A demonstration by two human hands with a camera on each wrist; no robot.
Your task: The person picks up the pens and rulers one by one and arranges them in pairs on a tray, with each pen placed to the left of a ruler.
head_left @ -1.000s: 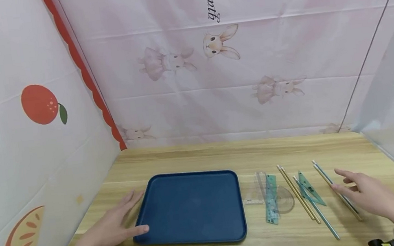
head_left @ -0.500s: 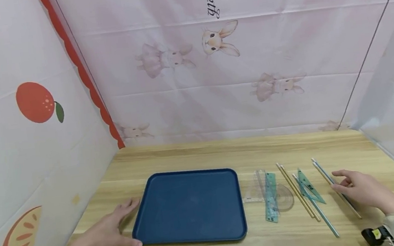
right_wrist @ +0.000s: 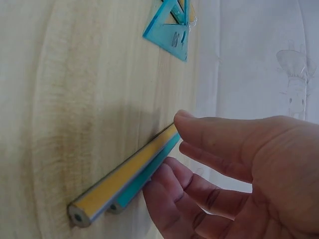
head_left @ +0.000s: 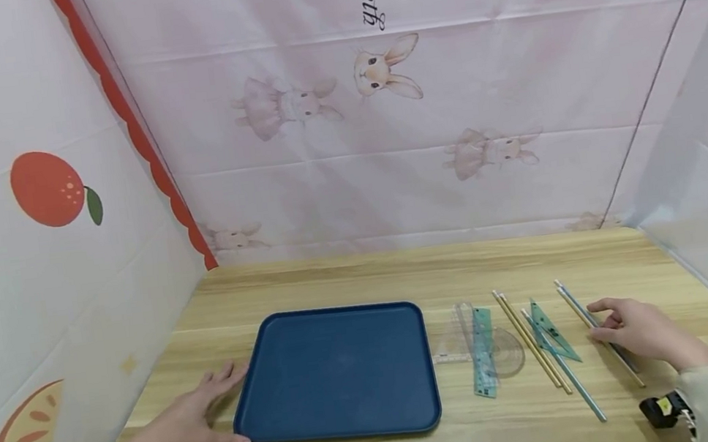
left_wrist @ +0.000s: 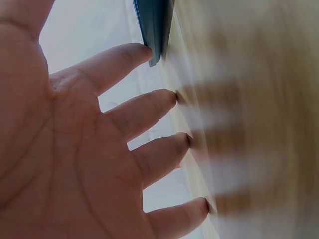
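Observation:
My right hand (head_left: 640, 333) reaches over two pencils lying side by side at the right of the table. In the right wrist view its thumb touches the yellow pencil (right_wrist: 124, 177), while curled fingers press on the teal pencil (right_wrist: 137, 186) from the other side. Both pencils' blunt ends rest on the wood. At the far left, my left hand (head_left: 183, 426) has its fingers spread beside the dark blue tray (head_left: 340, 374). Its thumb lies at the tray's near left corner. The left wrist view has fingertips down at the tabletop, one at the edge of the tray.
Between tray and right hand lie a green ruler (head_left: 483, 352), a clear protractor (head_left: 508, 353), a clear set square (head_left: 452, 345), a green set square (head_left: 553, 333), several gold pencils (head_left: 528, 340) and a blue pencil (head_left: 576, 382). Printed cloth walls (head_left: 324, 195) enclose the table (head_left: 347, 270).
My right hand has drawn its thumb and fingers in around the two pencils. The left hand has slid slightly left and nearer, off the tray's rim. The head view has shifted a little.

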